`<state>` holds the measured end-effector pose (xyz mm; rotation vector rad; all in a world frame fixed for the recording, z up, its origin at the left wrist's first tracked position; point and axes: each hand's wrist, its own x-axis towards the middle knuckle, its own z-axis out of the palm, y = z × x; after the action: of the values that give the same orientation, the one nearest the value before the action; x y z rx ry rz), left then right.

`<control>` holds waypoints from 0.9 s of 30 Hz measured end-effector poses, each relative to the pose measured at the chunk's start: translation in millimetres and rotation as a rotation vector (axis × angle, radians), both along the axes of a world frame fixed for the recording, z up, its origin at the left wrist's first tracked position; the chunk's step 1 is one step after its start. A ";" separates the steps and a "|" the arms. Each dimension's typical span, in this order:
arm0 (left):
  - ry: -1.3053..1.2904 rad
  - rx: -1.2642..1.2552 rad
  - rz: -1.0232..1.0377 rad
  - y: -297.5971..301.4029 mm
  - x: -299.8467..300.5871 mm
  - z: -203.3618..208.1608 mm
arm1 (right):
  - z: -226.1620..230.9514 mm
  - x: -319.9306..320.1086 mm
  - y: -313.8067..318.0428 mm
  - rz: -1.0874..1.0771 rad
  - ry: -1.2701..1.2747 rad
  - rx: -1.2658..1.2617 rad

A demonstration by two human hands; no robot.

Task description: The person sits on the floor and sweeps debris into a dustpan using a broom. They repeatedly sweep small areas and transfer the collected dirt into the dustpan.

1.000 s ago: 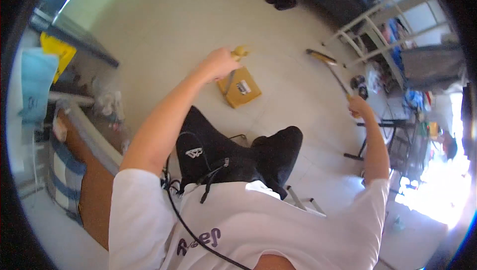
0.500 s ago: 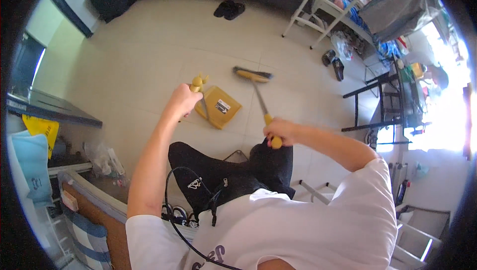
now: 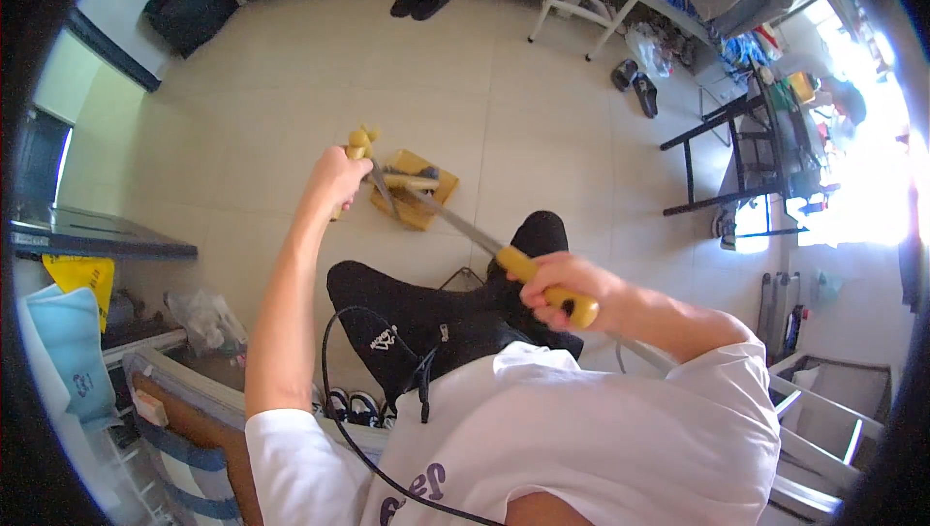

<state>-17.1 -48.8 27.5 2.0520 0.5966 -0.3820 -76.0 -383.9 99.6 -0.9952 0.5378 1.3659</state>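
Observation:
My left hand (image 3: 339,180) is closed around the top of the yellow handle of a long-handled dustpan (image 3: 415,219). The pan is yellow, joined to a thin grey pole, and stands out ahead of my legs. In my right hand (image 3: 572,291) is the yellow grip of a broom (image 3: 465,230). Its grey pole slants away to the left. The broom's yellow head (image 3: 412,181) with dark bristles overlaps the dustpan; whether it rests inside or only above it I cannot tell.
Pale floor tiles (image 3: 542,129) spread ahead. Black slippers (image 3: 420,1) lie far off, and dark sandals (image 3: 636,87) lie right of them. A black-framed stool (image 3: 722,158) stands at the right, a white ladder (image 3: 601,3) behind. A plastic bag (image 3: 205,323) sits low at the left.
The broom head has moved from the floor beyond the dustpan, left and nearer, onto the dustpan. My right hand has come back and slightly right. My left hand keeps its hold.

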 end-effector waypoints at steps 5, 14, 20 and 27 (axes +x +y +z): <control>0.032 0.006 0.010 11.7 0.7 -17.6 | 24.9 11.9 -43.5 -0.025 -0.221 -0.066; -0.002 -0.050 0.019 16.4 -5.2 -14.3 | 18.6 32.1 -112.9 0.337 -0.745 -0.816; -0.009 -0.011 -0.012 11.0 1.3 -4.0 | -68.4 83.5 -172.8 0.380 -0.523 -0.852; -0.027 0.016 -0.012 9.6 -1.3 -1.0 | -101.9 56.1 -88.0 0.637 -0.604 -0.859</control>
<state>-18.4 -39.2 26.5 2.0733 0.5728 -0.3572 -20.0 -472.0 -2.3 -2.3381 0.3404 1.2631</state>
